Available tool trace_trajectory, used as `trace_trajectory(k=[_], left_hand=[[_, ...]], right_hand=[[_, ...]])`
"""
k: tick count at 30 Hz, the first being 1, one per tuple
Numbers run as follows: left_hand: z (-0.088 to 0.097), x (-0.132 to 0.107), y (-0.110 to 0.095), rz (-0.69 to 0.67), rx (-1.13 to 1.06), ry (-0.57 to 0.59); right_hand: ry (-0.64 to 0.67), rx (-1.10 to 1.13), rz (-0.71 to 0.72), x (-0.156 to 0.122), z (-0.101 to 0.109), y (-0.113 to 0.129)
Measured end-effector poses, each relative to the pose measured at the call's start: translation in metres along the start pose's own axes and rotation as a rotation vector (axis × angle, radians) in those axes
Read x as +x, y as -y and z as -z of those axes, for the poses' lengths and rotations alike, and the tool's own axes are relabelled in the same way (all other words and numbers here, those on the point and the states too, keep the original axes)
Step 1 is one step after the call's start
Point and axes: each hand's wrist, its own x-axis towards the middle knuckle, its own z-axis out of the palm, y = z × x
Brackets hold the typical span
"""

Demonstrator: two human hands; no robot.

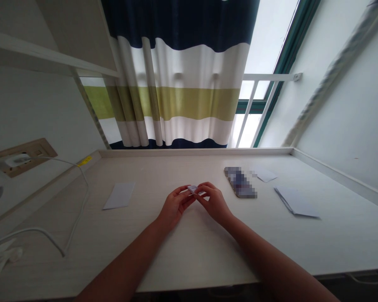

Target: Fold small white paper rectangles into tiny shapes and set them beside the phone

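A small folded piece of white paper (192, 189) is held up between both hands, over the middle of the desk. My left hand (175, 204) grips its left side, fingers closed round the edge. On the other side, the thumb and fingers of my right hand (213, 200) pinch the paper. Part of it is hidden behind the fingers. To the left, a flat white sheet of paper (119, 195) lies on the desk. A phone (241, 183), its screen blurred out, lies to the right of my right hand.
Folded white paper (297, 202) lies at the right, with another white sheet (264, 173) behind it. A white cable (85, 188) runs from the wall socket (22, 157) across the desk's left side. Crumpled white tissue (3, 256) sits at the front left. A striped curtain (182, 100) hangs behind the desk.
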Motion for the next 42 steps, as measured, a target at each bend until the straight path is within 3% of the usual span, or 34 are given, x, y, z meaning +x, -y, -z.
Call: trace_trajectory(k=[6, 17, 31, 42], left_hand=[[-0.001, -0.001, -0.003, 0.004, 0.014, 0.039], [-0.001, -0.003, -0.007, -0.013, 0.012, 0.013], [-0.003, -0.004, -0.011, -0.003, 0.032, -0.016], [-0.003, -0.002, -0.015, -0.031, 0.014, -0.063]], right_hand=[[-0.007, -0.103, 0.04, -0.001, 0.002, 0.004], [-0.039, 0.013, 0.05, -0.001, 0.004, 0.007], [-0.117, 0.084, -0.042, 0.001, 0.005, 0.007], [-0.054, 0.154, -0.113, 0.014, 0.01, 0.015]])
